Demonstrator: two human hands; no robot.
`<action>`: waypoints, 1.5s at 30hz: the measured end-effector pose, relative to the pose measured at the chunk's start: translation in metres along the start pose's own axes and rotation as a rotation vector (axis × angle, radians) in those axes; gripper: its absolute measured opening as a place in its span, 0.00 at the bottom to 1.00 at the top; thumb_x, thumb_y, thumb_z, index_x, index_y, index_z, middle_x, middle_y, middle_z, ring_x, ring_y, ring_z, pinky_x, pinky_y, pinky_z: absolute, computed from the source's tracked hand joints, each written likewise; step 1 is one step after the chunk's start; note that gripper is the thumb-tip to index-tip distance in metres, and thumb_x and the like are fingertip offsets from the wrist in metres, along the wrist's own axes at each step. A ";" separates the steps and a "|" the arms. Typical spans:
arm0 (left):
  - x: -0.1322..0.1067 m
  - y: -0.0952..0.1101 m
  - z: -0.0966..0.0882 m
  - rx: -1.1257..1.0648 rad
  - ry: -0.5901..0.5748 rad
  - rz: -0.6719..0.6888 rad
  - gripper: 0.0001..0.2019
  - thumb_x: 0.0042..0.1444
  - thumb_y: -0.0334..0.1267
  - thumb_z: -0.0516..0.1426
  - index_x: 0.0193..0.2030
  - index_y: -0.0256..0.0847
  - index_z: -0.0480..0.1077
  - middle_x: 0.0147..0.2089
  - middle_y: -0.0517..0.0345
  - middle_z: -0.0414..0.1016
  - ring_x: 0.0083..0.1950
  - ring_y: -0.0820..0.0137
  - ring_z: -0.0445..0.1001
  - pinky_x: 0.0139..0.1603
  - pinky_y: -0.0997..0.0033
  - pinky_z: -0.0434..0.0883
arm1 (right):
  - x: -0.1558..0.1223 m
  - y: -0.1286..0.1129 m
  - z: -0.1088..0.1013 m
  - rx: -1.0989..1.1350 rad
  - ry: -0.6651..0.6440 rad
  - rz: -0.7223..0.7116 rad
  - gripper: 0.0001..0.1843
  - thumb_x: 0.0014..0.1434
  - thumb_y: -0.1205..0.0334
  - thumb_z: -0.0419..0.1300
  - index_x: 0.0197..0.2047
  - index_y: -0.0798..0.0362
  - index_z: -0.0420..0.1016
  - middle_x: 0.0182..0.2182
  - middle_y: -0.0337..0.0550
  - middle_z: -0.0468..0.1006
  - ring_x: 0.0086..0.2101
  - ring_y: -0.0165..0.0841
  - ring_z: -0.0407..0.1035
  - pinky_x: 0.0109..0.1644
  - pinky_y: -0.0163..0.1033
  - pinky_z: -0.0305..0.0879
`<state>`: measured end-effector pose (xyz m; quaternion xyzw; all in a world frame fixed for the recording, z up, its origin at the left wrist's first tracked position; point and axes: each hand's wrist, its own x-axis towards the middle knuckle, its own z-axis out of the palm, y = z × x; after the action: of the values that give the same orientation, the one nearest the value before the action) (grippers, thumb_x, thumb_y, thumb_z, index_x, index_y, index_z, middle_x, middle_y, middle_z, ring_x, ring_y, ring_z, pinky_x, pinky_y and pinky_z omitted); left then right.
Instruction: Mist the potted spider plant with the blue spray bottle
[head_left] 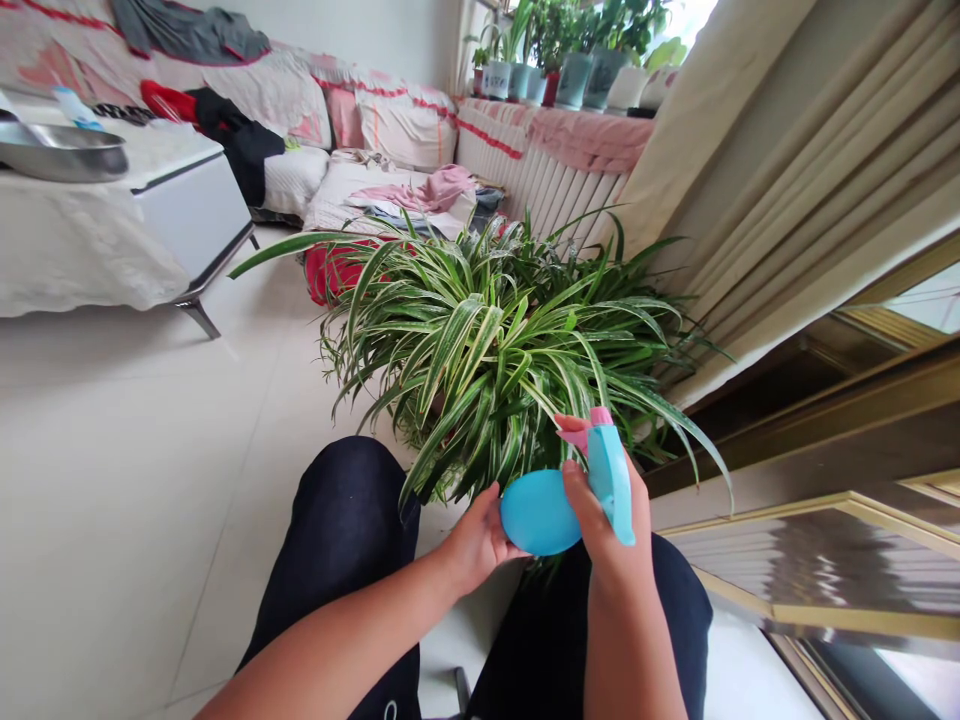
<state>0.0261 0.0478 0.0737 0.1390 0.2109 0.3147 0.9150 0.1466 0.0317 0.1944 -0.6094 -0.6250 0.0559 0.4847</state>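
A blue spray bottle [538, 512] with a pink trigger is held in front of me, just above my knees. My left hand [474, 545] cups the round blue body from the left, fingers curled round it. My right hand [609, 520] wraps the blue spray head, with a finger at the pink trigger. Directly beyond the bottle stands a big spider plant [495, 350] with striped green and white leaves, its nozzle end pointing toward the foliage.
A white low table [180, 215] with a metal bowl [64, 150] stands at the far left. A sofa [300, 110] strewn with clothes runs along the back. Potted plants [570, 60] line the windowsill, and a beige curtain [787, 170] hangs on the right by a gold-framed door.
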 end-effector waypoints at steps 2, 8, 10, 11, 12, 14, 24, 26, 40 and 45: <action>0.000 0.001 0.000 -0.007 0.007 0.006 0.27 0.55 0.56 0.58 0.52 0.34 0.71 0.56 0.40 0.76 0.61 0.50 0.69 0.56 0.51 0.68 | -0.001 0.000 0.001 0.017 -0.006 -0.002 0.19 0.57 0.63 0.54 0.52 0.49 0.74 0.51 0.43 0.79 0.51 0.39 0.74 0.49 0.41 0.73; 0.001 -0.002 -0.002 -0.010 -0.001 -0.011 0.27 0.56 0.55 0.57 0.52 0.34 0.71 0.57 0.39 0.75 0.62 0.49 0.68 0.57 0.50 0.68 | 0.001 -0.001 0.000 -0.054 0.043 -0.033 0.16 0.54 0.64 0.54 0.44 0.50 0.77 0.44 0.43 0.83 0.47 0.40 0.77 0.49 0.41 0.73; 0.001 -0.003 -0.004 -0.015 -0.006 -0.013 0.27 0.57 0.55 0.56 0.53 0.33 0.71 0.57 0.39 0.74 0.63 0.48 0.68 0.58 0.48 0.67 | 0.003 -0.002 -0.001 -0.071 0.067 -0.026 0.15 0.53 0.64 0.53 0.41 0.50 0.77 0.40 0.42 0.84 0.42 0.40 0.79 0.44 0.40 0.74; 0.002 -0.004 -0.005 -0.022 -0.013 -0.012 0.27 0.57 0.55 0.56 0.53 0.33 0.71 0.58 0.39 0.74 0.63 0.48 0.67 0.58 0.47 0.67 | 0.003 -0.003 -0.001 -0.074 0.072 -0.018 0.14 0.53 0.64 0.53 0.40 0.50 0.77 0.39 0.42 0.84 0.39 0.39 0.79 0.42 0.40 0.75; 0.002 -0.004 -0.005 -0.028 -0.023 -0.010 0.27 0.57 0.54 0.56 0.54 0.33 0.70 0.58 0.38 0.74 0.64 0.48 0.67 0.59 0.46 0.66 | 0.003 -0.003 -0.001 -0.075 0.075 -0.008 0.14 0.53 0.64 0.53 0.39 0.50 0.77 0.38 0.42 0.84 0.36 0.38 0.79 0.39 0.40 0.74; 0.002 -0.005 -0.006 -0.035 -0.035 -0.010 0.29 0.56 0.55 0.57 0.56 0.32 0.69 0.57 0.37 0.74 0.64 0.47 0.67 0.59 0.47 0.66 | 0.003 -0.004 -0.001 -0.082 0.073 0.006 0.13 0.52 0.64 0.53 0.37 0.50 0.77 0.36 0.42 0.84 0.32 0.38 0.79 0.35 0.39 0.73; 0.003 -0.007 -0.008 0.000 -0.018 -0.029 0.32 0.55 0.58 0.57 0.56 0.30 0.69 0.56 0.34 0.74 0.61 0.47 0.69 0.58 0.47 0.67 | 0.001 0.002 0.001 -0.034 0.074 0.086 0.12 0.52 0.65 0.55 0.38 0.50 0.78 0.41 0.44 0.83 0.30 0.35 0.77 0.32 0.38 0.72; 0.003 -0.007 -0.009 -0.007 -0.022 -0.031 0.32 0.55 0.57 0.57 0.55 0.29 0.69 0.56 0.33 0.74 0.61 0.47 0.69 0.58 0.47 0.66 | 0.001 0.002 0.001 -0.022 0.053 0.103 0.15 0.53 0.64 0.55 0.42 0.50 0.78 0.46 0.45 0.82 0.34 0.37 0.78 0.34 0.38 0.72; 0.003 -0.004 -0.006 -0.009 0.036 -0.032 0.27 0.57 0.55 0.56 0.54 0.35 0.71 0.56 0.40 0.76 0.60 0.49 0.71 0.56 0.48 0.67 | 0.000 0.003 0.003 0.036 -0.009 0.043 0.16 0.56 0.64 0.55 0.48 0.48 0.76 0.48 0.44 0.80 0.50 0.41 0.75 0.50 0.43 0.72; 0.003 -0.006 -0.005 0.006 0.050 -0.061 0.27 0.61 0.55 0.51 0.55 0.33 0.69 0.56 0.40 0.76 0.57 0.51 0.73 0.56 0.48 0.67 | 0.003 0.002 0.003 -0.017 0.002 0.010 0.14 0.55 0.65 0.54 0.44 0.49 0.76 0.43 0.43 0.82 0.43 0.38 0.77 0.44 0.39 0.73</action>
<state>0.0287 0.0455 0.0662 0.1273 0.2387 0.2892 0.9182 0.1462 0.0359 0.1932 -0.6164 -0.6221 0.0526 0.4799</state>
